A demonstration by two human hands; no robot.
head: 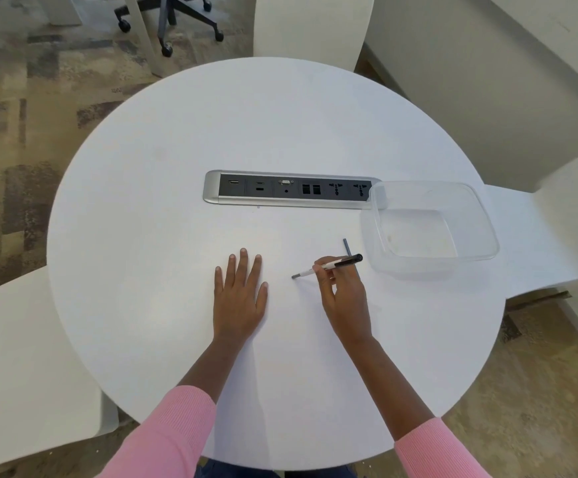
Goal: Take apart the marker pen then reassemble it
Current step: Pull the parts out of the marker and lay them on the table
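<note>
The left hand [239, 298] lies flat and empty on the white table [177, 167]. The right hand [344, 298] pinches the marker pen [329, 265] mid-barrel, its tip exposed, pointing left. The pen looks light, rigid and smooth, likely slippery; the barrel is the best place to hold it. A thin grey rod [347, 248] lies beyond, beside a clear container [481, 215].

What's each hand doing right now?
Left hand: open, flat on the table, holding nothing.
Right hand: closed on the marker pen.
</note>
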